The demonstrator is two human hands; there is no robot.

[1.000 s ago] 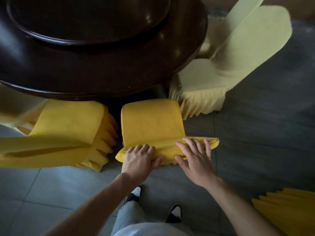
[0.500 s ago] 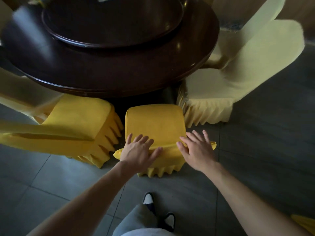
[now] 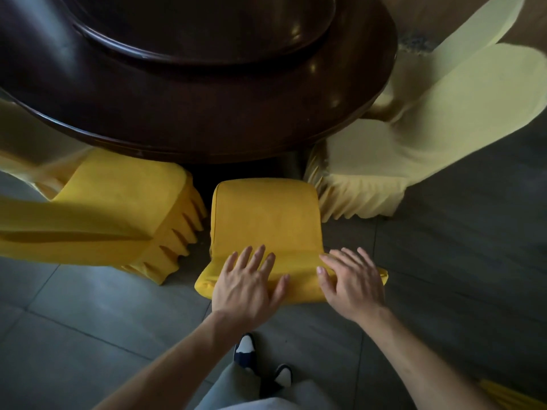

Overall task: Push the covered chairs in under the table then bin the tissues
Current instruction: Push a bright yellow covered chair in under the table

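By table (image 3: 207, 125), 2 hands (image 3: 299, 285) flat on chair (image 3: 266, 220); no labels.

Single head view, wide-angle, looking steeply down; near chair (image 3: 266, 220), table edge (image 3: 207, 143) ahead.

Under my feet lies a floor (image 3: 88, 335) of large grey tiles with thin grout lines. Soft light gleams on the dark turntable (image 3: 207, 31) at the far edge.
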